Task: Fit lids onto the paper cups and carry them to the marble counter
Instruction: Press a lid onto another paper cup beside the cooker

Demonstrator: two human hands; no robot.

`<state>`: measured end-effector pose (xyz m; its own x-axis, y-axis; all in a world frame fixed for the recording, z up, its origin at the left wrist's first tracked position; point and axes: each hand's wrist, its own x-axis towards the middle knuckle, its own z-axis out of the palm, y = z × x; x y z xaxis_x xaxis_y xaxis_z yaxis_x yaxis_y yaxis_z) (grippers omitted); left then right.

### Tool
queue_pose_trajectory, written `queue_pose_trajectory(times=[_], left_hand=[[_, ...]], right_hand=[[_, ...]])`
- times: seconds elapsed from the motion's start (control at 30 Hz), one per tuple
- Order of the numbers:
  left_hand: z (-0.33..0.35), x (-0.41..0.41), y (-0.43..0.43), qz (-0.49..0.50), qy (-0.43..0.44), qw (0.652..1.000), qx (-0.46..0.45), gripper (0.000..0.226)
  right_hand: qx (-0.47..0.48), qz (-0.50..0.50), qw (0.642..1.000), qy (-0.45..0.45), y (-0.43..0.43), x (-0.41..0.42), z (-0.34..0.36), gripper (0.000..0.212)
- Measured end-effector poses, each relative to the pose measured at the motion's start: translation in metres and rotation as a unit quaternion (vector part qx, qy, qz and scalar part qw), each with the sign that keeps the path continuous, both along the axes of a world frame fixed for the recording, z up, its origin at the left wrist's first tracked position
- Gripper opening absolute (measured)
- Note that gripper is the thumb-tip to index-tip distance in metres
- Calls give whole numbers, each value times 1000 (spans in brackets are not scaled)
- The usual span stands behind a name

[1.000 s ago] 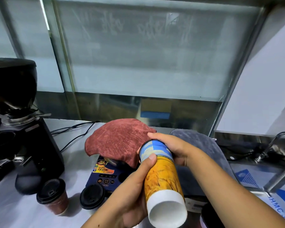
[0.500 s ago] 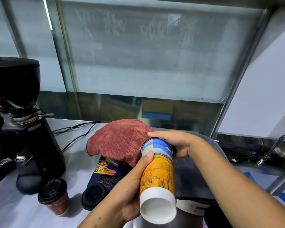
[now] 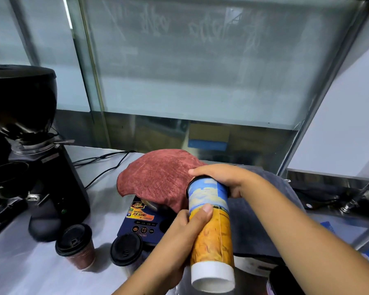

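paper cup [image 3: 211,228], both hands gripping

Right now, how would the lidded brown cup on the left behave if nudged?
The brown cup looks light paper, likely to slide on the smooth steel counter. It narrows toward its base under a wide black lid, so it might tip.

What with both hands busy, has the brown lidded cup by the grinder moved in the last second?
No. The brown lidded cup still stands just right of the grinder base; only the camera view shifted.
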<state>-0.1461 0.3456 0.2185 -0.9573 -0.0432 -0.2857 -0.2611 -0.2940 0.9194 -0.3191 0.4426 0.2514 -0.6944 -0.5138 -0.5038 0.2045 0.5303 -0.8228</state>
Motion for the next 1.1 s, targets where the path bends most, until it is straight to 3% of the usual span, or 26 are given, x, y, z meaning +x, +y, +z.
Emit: queue_pose_trajectory(times=[0.07, 0.13, 0.2, 0.27, 0.37, 0.5, 0.67, 0.8, 0.9, 1.0, 1.1], left_hand=[[10, -2, 4, 14, -14, 997, 69, 66], [8, 5, -5, -13, 70, 984, 165, 42], [9, 6, 0, -38, 21, 963, 266, 50], [19, 3, 6, -40, -86, 947, 305, 76], [11, 0, 5, -49, -87, 928, 359, 78], [9, -8, 6, -41, -90, 937, 336, 77], [7, -15, 6, -19, -98, 955, 279, 73], [10, -20, 10, 7, -98, 974, 206, 62], [12, -16, 12, 4, -94, 976, 197, 70], [8, -14, 14, 17, -79, 977, 195, 74], [6, -14, 13, 19, -79, 970, 230, 65]], right_hand=[[-67, -28, 996, -50, 3, -2, -3, 32], [-124, -54, 986, -101, 5, -3, -9, 35], [-153, -72, 976, -139, 5, -2, -16, 41], [-158, -74, 972, -158, 5, -2, -23, 47], [-145, -62, 972, -176, 10, -4, -24, 58], [-142, -37, 972, -185, 16, -9, -17, 66], [-41, 48, 994, -87, 19, -21, 2, 79], [37, 101, 994, -18, 9, -20, 12, 72], [83, 104, 991, 18, 3, -19, 5, 69], [50, 89, 995, 19, 3, -19, -4, 60], [-40, 70, 997, 20, 4, -21, -14, 41]])
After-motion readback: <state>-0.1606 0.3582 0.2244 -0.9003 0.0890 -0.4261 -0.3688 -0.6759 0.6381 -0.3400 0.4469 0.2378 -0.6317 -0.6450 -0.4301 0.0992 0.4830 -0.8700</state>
